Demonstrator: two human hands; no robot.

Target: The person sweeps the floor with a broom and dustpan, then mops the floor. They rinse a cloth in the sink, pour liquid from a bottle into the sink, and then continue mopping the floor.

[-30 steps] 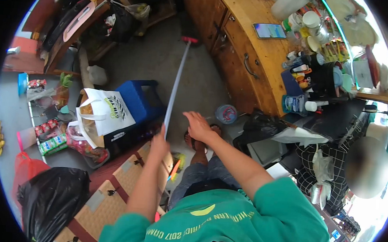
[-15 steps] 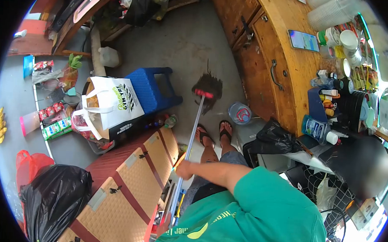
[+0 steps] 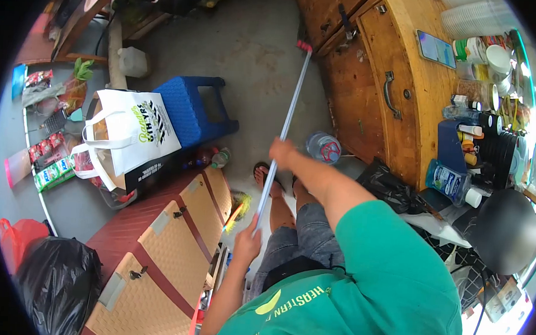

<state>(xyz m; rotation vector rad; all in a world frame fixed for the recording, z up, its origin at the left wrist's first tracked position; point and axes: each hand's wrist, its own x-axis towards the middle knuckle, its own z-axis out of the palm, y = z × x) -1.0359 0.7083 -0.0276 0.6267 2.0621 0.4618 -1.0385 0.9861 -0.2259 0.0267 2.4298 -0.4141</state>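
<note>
A string mop with a pale metal handle slants across the view, away from my body. My left hand is closed round the handle's near part, close to my waist. Farther up the same handle, my right hand grips it with the arm stretched forward. The mop's red head lies by the foot of the wooden cabinet; only a little of its dark strands shows there. Faint wet smears mark the grey floor left of the handle.
A blue stool and a white shopping bag stand to the left. Near my feet is a large plastic water bottle. Cushioned tan panels run along the lower left. A phone lies on the wooden counter.
The mop head has moved forward and right, from mid-floor to the cabinet's foot. My right hand has moved up and forward; my left hand now shows clearly on the handle.
</note>
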